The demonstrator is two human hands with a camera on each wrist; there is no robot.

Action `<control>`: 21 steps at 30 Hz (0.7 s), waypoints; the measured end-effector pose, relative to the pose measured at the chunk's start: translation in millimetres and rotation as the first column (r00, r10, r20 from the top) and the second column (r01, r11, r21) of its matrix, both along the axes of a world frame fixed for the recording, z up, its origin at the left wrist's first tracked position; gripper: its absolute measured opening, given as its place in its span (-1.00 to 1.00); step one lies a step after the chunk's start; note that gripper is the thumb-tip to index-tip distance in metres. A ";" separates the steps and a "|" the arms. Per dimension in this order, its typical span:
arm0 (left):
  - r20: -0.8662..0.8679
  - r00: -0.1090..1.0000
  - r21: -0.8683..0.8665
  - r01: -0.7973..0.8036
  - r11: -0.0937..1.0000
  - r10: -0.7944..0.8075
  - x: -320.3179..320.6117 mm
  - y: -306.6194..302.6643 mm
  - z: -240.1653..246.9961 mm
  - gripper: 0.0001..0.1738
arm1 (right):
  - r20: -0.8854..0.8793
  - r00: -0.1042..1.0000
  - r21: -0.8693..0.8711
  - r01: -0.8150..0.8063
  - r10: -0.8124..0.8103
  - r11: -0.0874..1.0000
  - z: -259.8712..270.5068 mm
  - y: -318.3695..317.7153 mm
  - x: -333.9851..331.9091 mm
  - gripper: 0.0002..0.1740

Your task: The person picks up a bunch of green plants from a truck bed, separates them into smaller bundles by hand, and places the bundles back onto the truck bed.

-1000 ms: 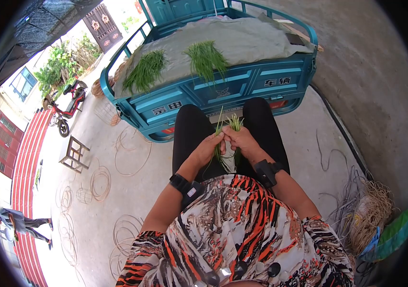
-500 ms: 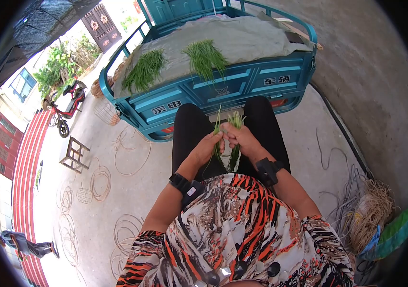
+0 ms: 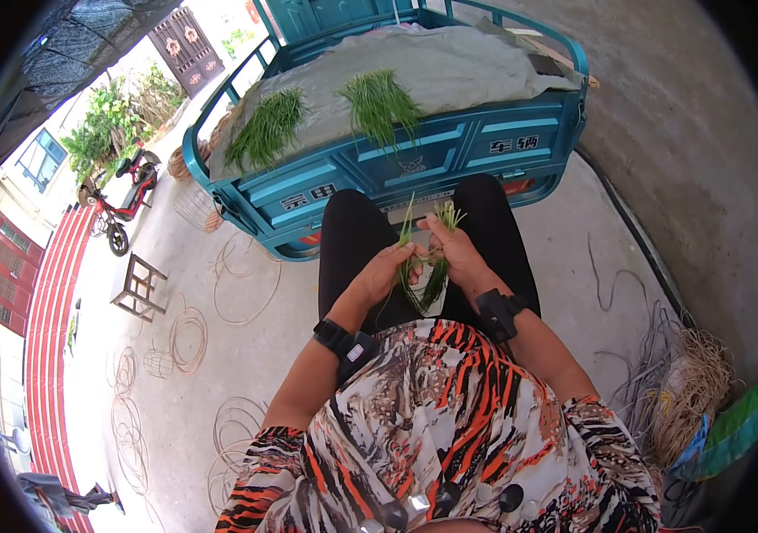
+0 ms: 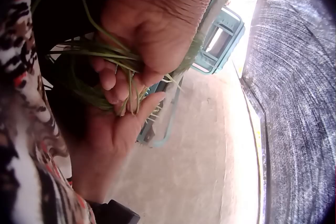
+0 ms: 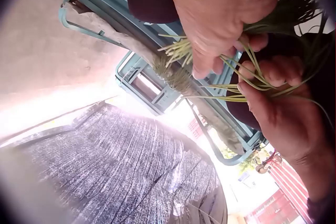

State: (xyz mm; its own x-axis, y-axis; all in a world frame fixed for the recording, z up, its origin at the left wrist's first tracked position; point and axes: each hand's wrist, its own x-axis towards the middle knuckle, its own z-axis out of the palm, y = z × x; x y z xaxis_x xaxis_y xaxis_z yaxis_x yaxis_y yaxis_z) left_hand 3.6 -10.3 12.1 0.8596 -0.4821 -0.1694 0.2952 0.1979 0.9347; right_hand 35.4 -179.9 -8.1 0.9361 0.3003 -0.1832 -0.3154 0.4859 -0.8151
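Note:
Between the thighs, my left hand point(image 3: 385, 269) pinches a few long green stalks point(image 3: 406, 233) between thumb and fingers. Close beside it, my right hand point(image 3: 457, 252) grips a thicker green bunch point(image 3: 436, 282), its pale cut ends point(image 3: 448, 213) sticking out past the fingers. In the right wrist view, several thin stalks point(image 5: 231, 98) run from the left hand point(image 5: 289, 113) toward the right hand point(image 5: 226, 14). The left wrist view shows long leaves trailing behind the left hand point(image 4: 157, 24). Two green bunches, one left point(image 3: 268, 129) and one right point(image 3: 380, 107), lie on a grey sheet point(image 3: 459, 75).
The sheet covers the bed of a blue cart point(image 3: 414, 169) in front of the knees. Wire coils point(image 3: 188, 340) and a small stool point(image 3: 139, 286) are on the floor at left. Tangled fibre point(image 3: 694, 377) lies at right. A person point(image 3: 63, 495) is at lower left.
My right hand has shifted slightly right, with its bunch, away from the left hand. The left hand has barely moved. The person at lower left has moved lower in view.

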 end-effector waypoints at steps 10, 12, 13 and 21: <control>0.063 0.996 0.001 0.065 0.998 -0.065 2.8 0.8 -3.7 -0.62 | 0.134 0.974 0.064 -0.191 0.181 0.980 21.0 5.9 -15.7 -0.76; 0.049 0.998 -0.002 0.042 0.999 -0.042 2.3 -0.5 -3.3 -0.61 | 0.147 0.980 0.026 -0.138 0.133 0.990 15.8 6.4 -13.5 -0.76; 0.038 0.999 0.001 0.031 1.000 -0.031 2.0 -0.7 -3.5 -0.61 | 0.158 0.982 -0.006 -0.108 0.108 0.994 5.3 7.0 -8.0 -0.76; 0.025 0.999 0.041 0.035 0.999 -0.036 2.9 0.3 -5.2 -0.61 | 0.127 0.990 -0.144 0.072 -0.053 0.987 -5.2 7.2 -2.2 -0.71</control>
State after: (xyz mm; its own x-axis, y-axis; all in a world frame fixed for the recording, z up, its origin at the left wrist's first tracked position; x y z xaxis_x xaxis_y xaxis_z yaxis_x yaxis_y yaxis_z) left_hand 6.6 -10.0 7.0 0.8463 -0.5058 -0.1674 0.2770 0.1493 0.9492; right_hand 33.2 -172.7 -13.3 0.9703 0.2185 -0.1042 -0.1816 0.3724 -0.9101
